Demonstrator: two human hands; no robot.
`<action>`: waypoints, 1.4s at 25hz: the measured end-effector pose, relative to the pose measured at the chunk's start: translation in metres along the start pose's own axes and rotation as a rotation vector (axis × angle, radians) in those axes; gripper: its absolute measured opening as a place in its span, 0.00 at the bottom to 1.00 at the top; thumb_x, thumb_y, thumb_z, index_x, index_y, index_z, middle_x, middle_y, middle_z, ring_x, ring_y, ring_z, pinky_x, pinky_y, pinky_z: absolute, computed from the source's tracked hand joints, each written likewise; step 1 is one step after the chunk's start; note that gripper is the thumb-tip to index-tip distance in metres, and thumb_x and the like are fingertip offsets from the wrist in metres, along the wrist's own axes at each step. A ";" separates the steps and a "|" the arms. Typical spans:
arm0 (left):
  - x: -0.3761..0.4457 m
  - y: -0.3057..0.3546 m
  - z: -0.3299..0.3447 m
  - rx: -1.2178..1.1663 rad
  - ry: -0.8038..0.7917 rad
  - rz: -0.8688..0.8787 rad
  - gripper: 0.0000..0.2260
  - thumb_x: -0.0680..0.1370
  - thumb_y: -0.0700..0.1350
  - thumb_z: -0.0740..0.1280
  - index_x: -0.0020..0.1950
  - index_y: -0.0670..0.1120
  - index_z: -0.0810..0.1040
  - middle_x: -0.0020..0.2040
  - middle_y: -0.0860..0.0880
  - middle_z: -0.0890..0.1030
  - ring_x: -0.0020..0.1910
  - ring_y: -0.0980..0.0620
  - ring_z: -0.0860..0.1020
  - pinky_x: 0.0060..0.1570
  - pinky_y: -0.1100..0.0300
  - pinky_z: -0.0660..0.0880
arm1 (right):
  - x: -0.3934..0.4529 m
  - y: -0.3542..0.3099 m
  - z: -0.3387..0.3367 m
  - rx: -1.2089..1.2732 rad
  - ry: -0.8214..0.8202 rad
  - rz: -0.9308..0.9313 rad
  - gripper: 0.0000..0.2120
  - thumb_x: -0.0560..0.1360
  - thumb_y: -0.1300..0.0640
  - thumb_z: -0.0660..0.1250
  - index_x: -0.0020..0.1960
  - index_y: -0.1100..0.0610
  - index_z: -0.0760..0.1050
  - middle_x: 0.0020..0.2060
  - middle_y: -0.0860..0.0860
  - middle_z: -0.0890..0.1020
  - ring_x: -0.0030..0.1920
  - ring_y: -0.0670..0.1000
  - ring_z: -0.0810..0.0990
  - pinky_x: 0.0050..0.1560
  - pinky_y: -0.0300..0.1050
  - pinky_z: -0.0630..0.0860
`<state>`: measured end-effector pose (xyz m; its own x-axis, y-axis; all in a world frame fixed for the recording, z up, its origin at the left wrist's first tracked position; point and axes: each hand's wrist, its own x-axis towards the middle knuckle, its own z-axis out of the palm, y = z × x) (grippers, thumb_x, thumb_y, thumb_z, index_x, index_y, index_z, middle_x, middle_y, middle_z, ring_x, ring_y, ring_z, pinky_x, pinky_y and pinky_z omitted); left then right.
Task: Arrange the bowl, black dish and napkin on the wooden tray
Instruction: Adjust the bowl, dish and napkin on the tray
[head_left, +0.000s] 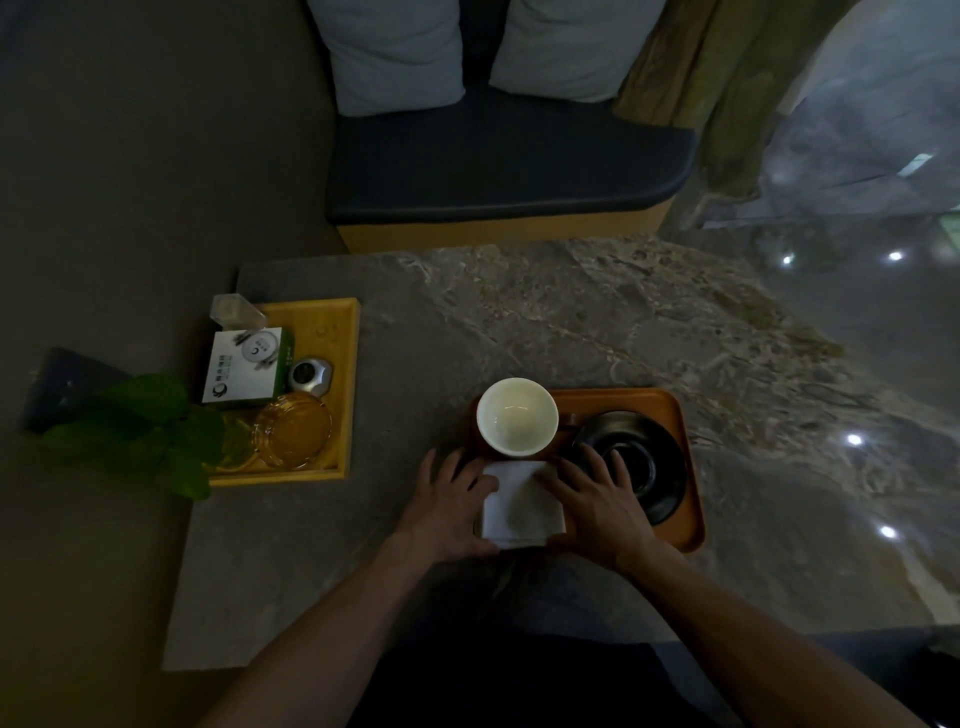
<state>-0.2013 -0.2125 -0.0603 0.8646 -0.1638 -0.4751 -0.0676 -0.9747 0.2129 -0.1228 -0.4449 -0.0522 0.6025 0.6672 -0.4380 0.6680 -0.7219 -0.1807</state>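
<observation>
Wooden tray (685, 499): lies on the stone surface (597, 322).
Bowl (517, 415): white, upright, at the tray's far left corner.
Black dish (641, 467): on the tray's right half.
Napkin (519, 506): white, folded, near left of tray, before the bowl.
Left hand (447, 506): fingers spread flat, pressing the napkin's left edge.
Right hand (600, 501): flat and unclenched on the napkin's right edge, fingertips over the dish.

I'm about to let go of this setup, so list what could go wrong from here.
1. The white bowl sits right behind the napkin; the left hand or right hand could knock it when lifting away.
2. The right hand's fingers overlap the black dish and may drag it.
3. The napkin lies at the wooden tray's near edge, so smoothing could push it off.
</observation>
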 end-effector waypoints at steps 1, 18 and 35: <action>0.000 -0.001 0.001 0.000 0.005 0.002 0.39 0.68 0.72 0.63 0.74 0.56 0.60 0.78 0.49 0.58 0.77 0.43 0.52 0.74 0.38 0.42 | 0.000 0.000 0.000 -0.005 -0.003 0.003 0.43 0.70 0.31 0.64 0.77 0.43 0.50 0.78 0.51 0.56 0.77 0.62 0.44 0.71 0.71 0.42; -0.005 -0.007 0.001 -0.033 -0.015 -0.020 0.39 0.68 0.71 0.65 0.74 0.56 0.60 0.78 0.50 0.57 0.77 0.43 0.50 0.73 0.37 0.41 | 0.003 -0.008 0.004 0.015 -0.024 0.016 0.42 0.71 0.33 0.65 0.77 0.40 0.48 0.79 0.48 0.49 0.77 0.62 0.39 0.71 0.71 0.39; -0.007 -0.008 0.006 -0.047 -0.016 -0.024 0.39 0.68 0.72 0.63 0.75 0.56 0.60 0.78 0.50 0.57 0.77 0.43 0.51 0.74 0.36 0.42 | 0.002 -0.010 0.003 0.015 -0.024 0.007 0.41 0.71 0.34 0.65 0.77 0.41 0.48 0.79 0.48 0.50 0.77 0.62 0.39 0.72 0.72 0.42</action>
<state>-0.2095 -0.2050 -0.0640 0.8573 -0.1433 -0.4944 -0.0231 -0.9702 0.2411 -0.1292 -0.4369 -0.0543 0.5963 0.6574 -0.4608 0.6569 -0.7295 -0.1906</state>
